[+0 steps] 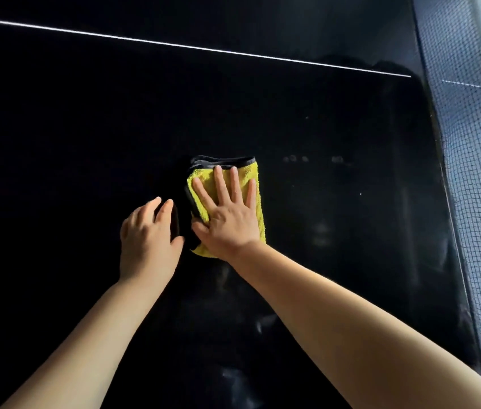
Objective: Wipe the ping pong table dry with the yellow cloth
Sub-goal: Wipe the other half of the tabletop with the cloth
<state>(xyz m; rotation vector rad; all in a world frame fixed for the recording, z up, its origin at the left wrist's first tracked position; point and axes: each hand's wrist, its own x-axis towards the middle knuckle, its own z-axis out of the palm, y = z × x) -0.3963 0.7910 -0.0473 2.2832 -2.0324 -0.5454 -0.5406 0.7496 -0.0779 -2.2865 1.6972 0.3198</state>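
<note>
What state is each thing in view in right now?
yellow cloth: folded, flat on the table.
right hand: fingers spread, pressing the cloth.
left hand: beside the cloth; grip unclear.
ping pong table: droplets lie right of the cloth.
net: standing at the right.

fluffy cloth (255, 184), glossy table (85, 128)

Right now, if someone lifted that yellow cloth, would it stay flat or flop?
Probably flop: the yellow cloth looks plush and lies folded under the flat right hand. It likely slides easily, since the table looks smooth and glossy.
</note>
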